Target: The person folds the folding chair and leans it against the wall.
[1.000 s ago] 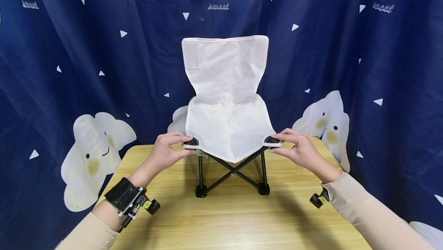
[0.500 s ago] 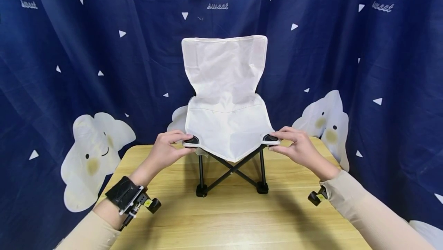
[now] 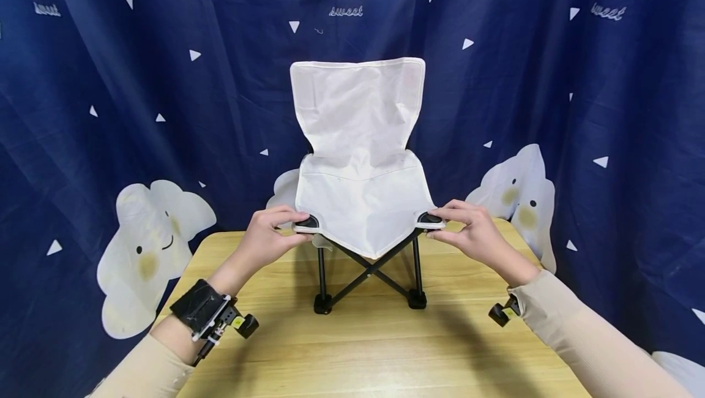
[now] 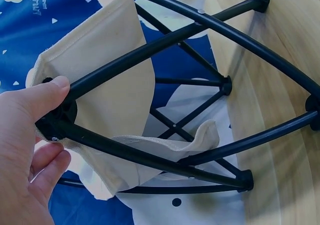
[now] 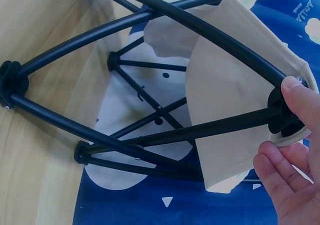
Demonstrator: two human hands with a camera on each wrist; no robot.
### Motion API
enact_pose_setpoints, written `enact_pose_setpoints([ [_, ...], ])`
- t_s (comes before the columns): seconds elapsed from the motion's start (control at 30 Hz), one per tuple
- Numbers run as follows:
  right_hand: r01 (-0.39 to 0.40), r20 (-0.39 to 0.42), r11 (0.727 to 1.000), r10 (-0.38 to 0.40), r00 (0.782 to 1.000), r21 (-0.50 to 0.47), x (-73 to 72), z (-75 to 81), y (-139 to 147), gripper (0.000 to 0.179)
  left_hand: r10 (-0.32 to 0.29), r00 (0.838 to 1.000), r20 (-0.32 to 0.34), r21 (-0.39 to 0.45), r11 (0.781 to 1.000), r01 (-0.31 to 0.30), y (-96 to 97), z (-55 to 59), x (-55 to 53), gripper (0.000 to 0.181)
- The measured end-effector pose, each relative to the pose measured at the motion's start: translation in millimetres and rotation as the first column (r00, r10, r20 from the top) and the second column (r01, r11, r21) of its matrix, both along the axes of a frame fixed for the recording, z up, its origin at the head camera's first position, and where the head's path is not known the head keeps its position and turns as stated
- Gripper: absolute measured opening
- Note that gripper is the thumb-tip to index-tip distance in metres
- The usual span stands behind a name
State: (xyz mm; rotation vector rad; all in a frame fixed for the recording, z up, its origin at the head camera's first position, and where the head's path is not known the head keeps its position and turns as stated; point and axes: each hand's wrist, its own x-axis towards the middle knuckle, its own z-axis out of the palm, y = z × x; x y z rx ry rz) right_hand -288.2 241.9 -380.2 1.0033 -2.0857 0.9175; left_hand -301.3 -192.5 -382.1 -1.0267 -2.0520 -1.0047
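A small folding chair (image 3: 363,193) with a white fabric seat and backrest stands unfolded on the wooden table. My left hand (image 3: 271,236) pinches the seat's front left corner, thumb below and fingers on the black corner cap (image 3: 308,222). At the front right corner my right hand (image 3: 467,229) pinches the other black cap (image 3: 429,218) the same way. In the left wrist view, the thumb (image 4: 52,90) presses by the joint where dark tubes meet under the fabric. The right wrist view has the thumb (image 5: 300,97) at the matching joint, crossed black legs (image 5: 155,7) beyond.
The wooden table (image 3: 352,355) extends in front of the chair and to both sides. Close behind it hangs a dark blue curtain (image 3: 231,79) printed with clouds, triangles and lettering. A small camera (image 3: 242,324) is strapped to the left wrist.
Both hands keep their grip on the front corners. The right hand and its corner have shifted very slightly left; otherwise the chair looks the same.
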Motion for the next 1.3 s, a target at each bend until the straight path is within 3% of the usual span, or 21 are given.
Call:
enact_pose_setpoints([
  [1.3, -0.019, 0.012, 1.000, 0.019, 1.000, -0.014, -1.9, 8.9, -5.0, 0.042, -0.001, 1.000, 0.029, 0.010, 1.000, 0.000, 6.7, 8.6, 0.6, 0.039],
])
